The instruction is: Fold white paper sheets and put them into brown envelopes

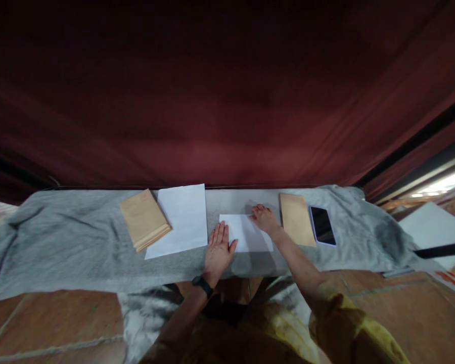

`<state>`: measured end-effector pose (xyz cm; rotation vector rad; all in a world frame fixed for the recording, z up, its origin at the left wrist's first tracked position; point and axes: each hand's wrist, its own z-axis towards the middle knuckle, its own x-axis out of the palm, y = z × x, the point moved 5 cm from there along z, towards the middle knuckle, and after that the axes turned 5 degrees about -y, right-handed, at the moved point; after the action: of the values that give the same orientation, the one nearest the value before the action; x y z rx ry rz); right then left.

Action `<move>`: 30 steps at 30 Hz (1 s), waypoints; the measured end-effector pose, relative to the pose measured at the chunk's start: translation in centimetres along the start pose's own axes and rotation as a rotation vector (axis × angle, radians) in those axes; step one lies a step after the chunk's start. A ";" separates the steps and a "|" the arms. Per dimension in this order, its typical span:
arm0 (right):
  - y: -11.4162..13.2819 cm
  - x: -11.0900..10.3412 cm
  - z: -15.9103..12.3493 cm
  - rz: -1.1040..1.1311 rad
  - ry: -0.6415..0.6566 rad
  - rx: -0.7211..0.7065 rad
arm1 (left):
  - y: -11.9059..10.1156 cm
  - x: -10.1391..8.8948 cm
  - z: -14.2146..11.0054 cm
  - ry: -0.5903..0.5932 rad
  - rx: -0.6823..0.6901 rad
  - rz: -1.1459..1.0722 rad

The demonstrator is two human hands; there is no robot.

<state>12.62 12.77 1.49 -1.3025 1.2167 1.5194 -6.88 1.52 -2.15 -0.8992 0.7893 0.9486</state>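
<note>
A white sheet of paper (252,238), apparently folded, lies flat on the grey cloth in front of me. My left hand (218,250) rests flat over its left edge, fingers stretched out and thumb apart. At the paper's far edge, my right hand (264,218) touches down with slightly bent, spread fingers. A stack of brown envelopes (144,217) is to the left, partly over a pile of larger white paper (185,217). Just right of my right hand lies another brown envelope (298,220).
A phone (322,226) with a dark screen lies right of the single envelope. The grey cloth (79,237) covers a long narrow surface. Behind it hangs a dark red fabric wall (227,126). Tiled floor (72,323) shows below. A black watch (202,286) is on my left wrist.
</note>
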 end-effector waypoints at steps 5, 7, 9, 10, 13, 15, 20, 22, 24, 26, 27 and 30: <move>-0.5 -0.2 0.7 0.037 0.053 0.033 | 0.4 -0.4 -0.5 -0.079 -0.063 0.029; -0.8 -0.2 0.6 0.073 0.075 0.049 | 0.5 -0.3 -0.5 -0.077 -0.066 0.035; -1.2 -0.1 0.4 0.124 0.100 0.069 | 0.7 0.0 -0.5 -0.044 -0.064 0.040; -1.4 -0.1 0.2 0.155 0.111 0.080 | 0.7 0.1 -0.5 -0.030 -0.064 0.037; -2.2 -0.1 -0.6 0.269 0.140 0.109 | 0.9 0.3 -0.3 -0.038 -0.049 -0.010; -2.8 -0.1 -1.1 0.360 0.153 0.126 | 0.8 0.2 -0.2 -0.060 -0.032 -0.043; -4.1 -0.2 -2.9 0.613 0.120 0.205 | 0.0 -0.4 0.1 -0.066 -0.026 -0.049; -4.4 -0.1 -3.8 0.718 0.064 0.259 | -0.2 -0.7 0.1 -0.066 -0.024 -0.038; -4.5 0.3 -4.9 0.817 -0.008 0.330 | -0.4 -0.9 0.2 -0.076 -0.010 -0.042; -4.4 1.0 -6.0 0.903 -0.085 0.410 | -0.3 -1.2 0.2 -0.091 0.003 -0.059; -4.3 1.3 -6.7 0.943 -0.120 0.449 | -0.3 -1.2 0.3 -0.092 0.007 -0.071; -3.6 2.5 -8.4 1.061 -0.197 0.539 | -0.1 -1.4 0.2 -0.046 0.036 -0.132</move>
<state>17.66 5.44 -1.74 -0.0817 2.1429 1.7155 -7.30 1.24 -0.85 -0.8840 0.6973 0.8343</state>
